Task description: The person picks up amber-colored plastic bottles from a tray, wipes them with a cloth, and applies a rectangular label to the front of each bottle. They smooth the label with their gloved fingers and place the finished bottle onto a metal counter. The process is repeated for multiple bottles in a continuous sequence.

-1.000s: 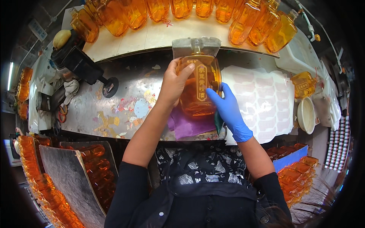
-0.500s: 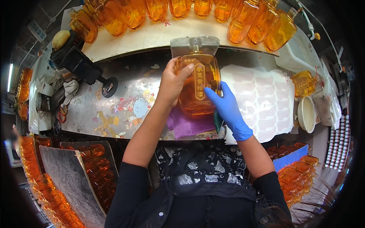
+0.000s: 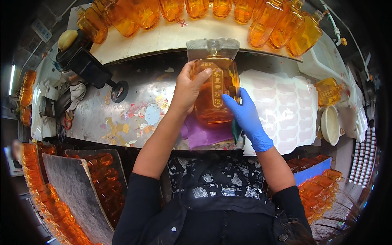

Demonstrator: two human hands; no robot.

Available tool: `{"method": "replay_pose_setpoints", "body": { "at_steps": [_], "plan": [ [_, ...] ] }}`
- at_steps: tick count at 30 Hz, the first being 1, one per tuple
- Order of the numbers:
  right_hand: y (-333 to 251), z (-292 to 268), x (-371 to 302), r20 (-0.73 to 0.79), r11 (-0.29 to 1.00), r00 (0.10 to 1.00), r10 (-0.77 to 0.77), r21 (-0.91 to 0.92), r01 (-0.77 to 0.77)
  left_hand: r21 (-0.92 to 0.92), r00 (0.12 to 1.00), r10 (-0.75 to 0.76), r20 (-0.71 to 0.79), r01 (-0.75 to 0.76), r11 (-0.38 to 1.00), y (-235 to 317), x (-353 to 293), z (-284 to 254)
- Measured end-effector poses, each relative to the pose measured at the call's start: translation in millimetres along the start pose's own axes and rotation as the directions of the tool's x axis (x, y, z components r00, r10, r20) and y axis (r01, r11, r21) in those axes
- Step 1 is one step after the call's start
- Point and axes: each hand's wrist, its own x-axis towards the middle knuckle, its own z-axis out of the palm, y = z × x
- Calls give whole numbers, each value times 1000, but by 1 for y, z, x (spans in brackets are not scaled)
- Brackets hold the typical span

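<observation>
An amber glass bottle (image 3: 207, 107) with a gold-framed label down its front is held over the near side of the metal worktable. My bare left hand (image 3: 188, 86) grips its left side, thumb lying on the front face beside the label. On its right side my right hand (image 3: 248, 118), in a blue glove, has its thumb against the front near the label's lower part; its other fingers are hidden behind. Beneath the bottle lies a purple cloth (image 3: 202, 136), with a dark green piece beside the gloved hand. A grey padded rest (image 3: 192, 50) shows behind the bottle's neck.
Sheets of clear labels (image 3: 281, 110) cover the table's right part. A black clamp-like device (image 3: 87, 67) stands left. Several amber bottles (image 3: 196, 8) line the raised board behind. A white bowl (image 3: 330, 125) and another bottle (image 3: 328, 92) sit far right. Racks of bottles (image 3: 104, 183) flank me.
The whole view has shifted slightly. Both hands keep the same hold on the bottle, and nothing else visibly differs.
</observation>
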Motion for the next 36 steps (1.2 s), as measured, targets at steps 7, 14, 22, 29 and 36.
{"method": "replay_pose_setpoints", "body": {
  "at_steps": [7, 14, 22, 29, 36],
  "plan": [
    [1, -1, 0, 3, 1000, 1000, -22, -19, 22, -1, 1000, 15, -2, -15, 1000, -2, 0, 0],
    [2, -2, 1, 17, 1000, 1000, -16, -22, 16, -15, 1000, 18, 7, -18, 1000, -4, 1, -2],
    [1, -1, 0, 30, 1000, 999, -15, 5, 15, -14, 1000, 21, 14, -21, 1000, -3, 1, -2],
    [16, -26, 10, 13, 897, 980, 198, 400, -187, 4, 1000, 10, 7, -10, 1000, -1, -3, -3],
    [53, -65, -7, 5, 790, 981, -192, 594, 152, 147, 992, -80, 101, 65, 987, -1, -42, 0]
  ]
}}
